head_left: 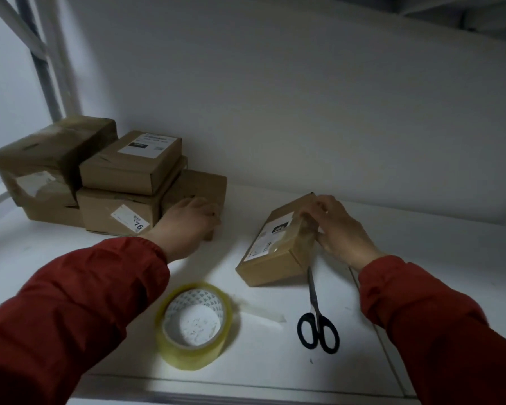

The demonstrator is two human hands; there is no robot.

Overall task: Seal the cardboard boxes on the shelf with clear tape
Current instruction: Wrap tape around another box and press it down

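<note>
Right hand (342,229) is pressing tape down on the small box (278,247), fingers curled over its far edge. Left hand (190,223) is resting loosely on a stacked box (199,188), gripping nothing. Next likely: pulling that box over, then reaching the tape roll (195,323) and scissors (317,320), both near the shelf (421,258) front.

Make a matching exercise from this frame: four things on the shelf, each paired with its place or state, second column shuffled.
Things:
1. tape roll
2. scissors
3. left hand
4. right hand

Places or states:
A. on the lone box at right
B. lying flat near the front edge, hole facing up
C. reaching to the low box beside the stack
D. closed, tip by the lone box's near corner

Pairs: 1-B, 2-D, 3-C, 4-A
</note>
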